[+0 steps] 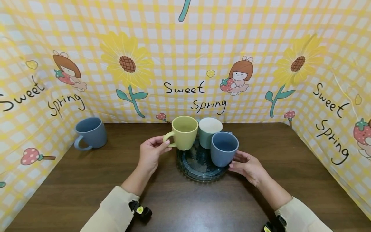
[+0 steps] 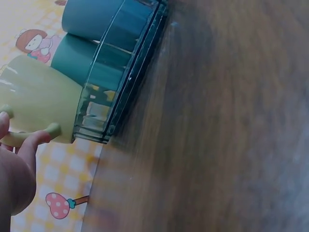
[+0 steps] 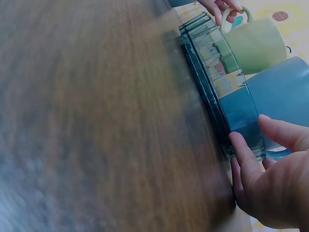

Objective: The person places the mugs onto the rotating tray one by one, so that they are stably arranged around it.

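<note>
My left hand (image 1: 152, 151) pinches the handle of a yellow-green mug (image 1: 185, 133), which is upright with its base close over the left rim of a round, blue-tinted see-through tray (image 1: 197, 167). Two more mugs stand in this tray: a green one with a white inside (image 1: 206, 137) at the back and a blue mug (image 1: 223, 149) at the right. At the tray's right edge, my right hand (image 1: 250, 169) grips the ribbed wall, its thumb (image 3: 280, 131) beside the blue mug and its other fingers (image 3: 245, 157) against the outer side.
A second blue mug (image 1: 91, 132) stands at the far left of the dark wooden table (image 1: 162, 199), handle toward the front left. Yellow checked cloth (image 1: 174, 58) with printed flowers and figures hangs along the back and both sides.
</note>
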A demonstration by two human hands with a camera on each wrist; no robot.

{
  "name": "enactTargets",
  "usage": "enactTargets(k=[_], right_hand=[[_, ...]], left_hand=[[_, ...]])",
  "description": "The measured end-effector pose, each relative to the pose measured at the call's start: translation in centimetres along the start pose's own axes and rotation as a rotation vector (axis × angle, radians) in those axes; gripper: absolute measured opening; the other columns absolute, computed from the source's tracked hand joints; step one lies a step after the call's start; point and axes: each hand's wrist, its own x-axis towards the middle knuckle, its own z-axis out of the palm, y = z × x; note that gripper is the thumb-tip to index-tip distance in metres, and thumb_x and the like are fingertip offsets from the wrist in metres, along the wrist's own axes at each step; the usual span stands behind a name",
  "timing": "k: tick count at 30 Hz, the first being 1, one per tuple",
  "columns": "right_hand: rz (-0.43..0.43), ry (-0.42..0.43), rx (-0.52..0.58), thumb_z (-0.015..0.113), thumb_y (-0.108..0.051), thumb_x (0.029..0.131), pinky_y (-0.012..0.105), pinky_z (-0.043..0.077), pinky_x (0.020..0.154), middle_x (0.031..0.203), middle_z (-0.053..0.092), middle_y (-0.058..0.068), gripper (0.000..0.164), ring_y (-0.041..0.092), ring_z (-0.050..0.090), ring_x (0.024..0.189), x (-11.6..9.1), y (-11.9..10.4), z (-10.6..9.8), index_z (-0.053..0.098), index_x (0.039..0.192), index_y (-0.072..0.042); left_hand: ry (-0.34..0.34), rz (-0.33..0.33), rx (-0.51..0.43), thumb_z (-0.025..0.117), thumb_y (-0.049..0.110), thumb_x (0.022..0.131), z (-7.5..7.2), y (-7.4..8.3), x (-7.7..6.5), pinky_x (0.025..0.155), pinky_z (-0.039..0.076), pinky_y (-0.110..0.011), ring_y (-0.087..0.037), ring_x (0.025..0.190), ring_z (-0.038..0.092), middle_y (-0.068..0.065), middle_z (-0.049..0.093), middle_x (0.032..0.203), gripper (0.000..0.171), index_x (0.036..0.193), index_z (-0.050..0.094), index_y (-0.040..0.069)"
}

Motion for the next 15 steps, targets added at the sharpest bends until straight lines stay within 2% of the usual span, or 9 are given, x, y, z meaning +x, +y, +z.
enactTargets(k=[8, 15], right_hand=[[-0.002, 0.013, 0.001, 0.057, 0.019, 0.087, 0.042, 0.057, 0.086, 0.137, 0.035, 0.032, 0.073, 0.021, 0.065, 0.093, -0.05, -0.05, 0.18, 0.017, 0.148, 0.012], [0.002, 0.021, -0.007, 0.058, 0.018, 0.087, 0.042, 0.057, 0.086, 0.134, 0.039, 0.03, 0.073, 0.02, 0.066, 0.092, -0.19, -0.27, 0.42, 0.02, 0.148, 0.012]], left_hand=[[0.002, -0.024, 0.021, 0.069, -0.016, 0.082, 0.56, -0.4, -0.3, 0.068, 0.062, -0.032, -0.018, 0.074, 0.068, -0.01, 0.066, 0.08, 0.017, 0.089, 0.07, 0.0], [-0.006, -0.041, 0.028, 0.067, -0.018, 0.082, 0.7, -0.74, -0.98, 0.068, 0.061, -0.031, -0.017, 0.072, 0.067, -0.009, 0.067, 0.079, 0.022, 0.084, 0.07, 0.003]])
